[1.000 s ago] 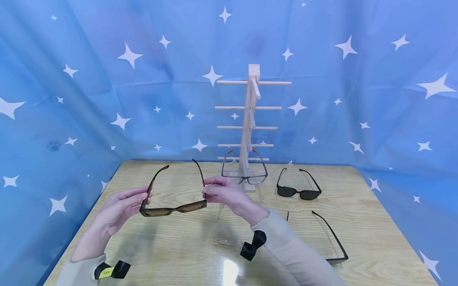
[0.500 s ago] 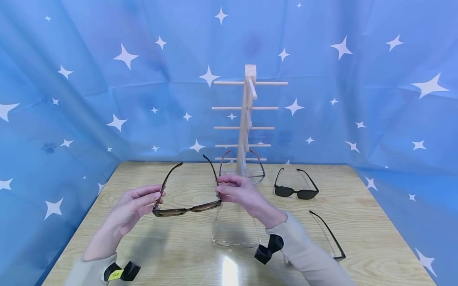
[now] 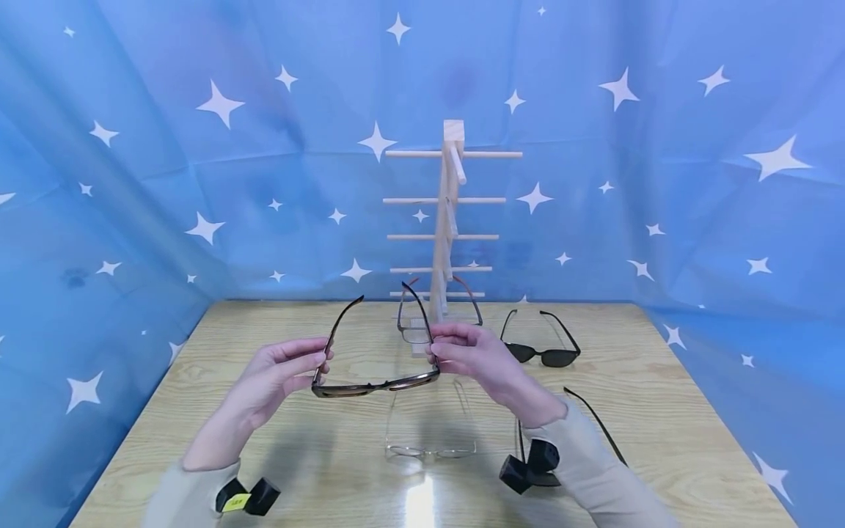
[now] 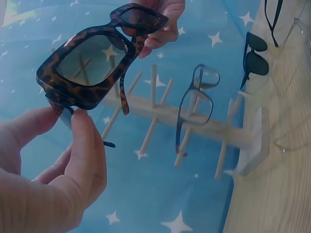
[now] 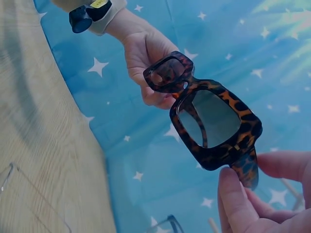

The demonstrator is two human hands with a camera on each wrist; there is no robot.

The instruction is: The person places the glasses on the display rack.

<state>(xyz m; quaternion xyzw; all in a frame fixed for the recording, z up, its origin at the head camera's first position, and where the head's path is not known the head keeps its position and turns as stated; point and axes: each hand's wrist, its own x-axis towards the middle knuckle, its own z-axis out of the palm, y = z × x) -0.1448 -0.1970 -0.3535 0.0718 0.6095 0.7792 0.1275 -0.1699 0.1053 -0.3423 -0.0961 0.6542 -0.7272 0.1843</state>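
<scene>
Tortoiseshell sunglasses (image 3: 376, 388) are held up above the table, temples unfolded and pointing toward the back. My left hand (image 3: 280, 374) pinches the left temple near its hinge, and my right hand (image 3: 472, 363) pinches the right temple. In the left wrist view the patterned frame (image 4: 92, 99) shows close up, with the thumb and fingers at the hinge. A wooden eyewear stand (image 3: 441, 213) with several rows of pegs stands beyond my hands. Dark-framed eyeglasses with reddish temple tips (image 3: 414, 335) hang on its lowest part, partly covered by the right hand.
Black sunglasses (image 3: 557, 358) lie at the right rear of the table (image 3: 660, 411). Thin wire-rimmed eyeglasses (image 3: 429, 452) lie nearer the front. Another dark pair (image 3: 597, 422) lies partly hidden under my right sleeve. A blue star-patterned cloth (image 3: 297, 169) hangs behind.
Both hands have carried the tortoiseshell sunglasses to the right, toward the front of the stand. The wire-rimmed eyeglasses now show more fully. The head view has shifted slightly.
</scene>
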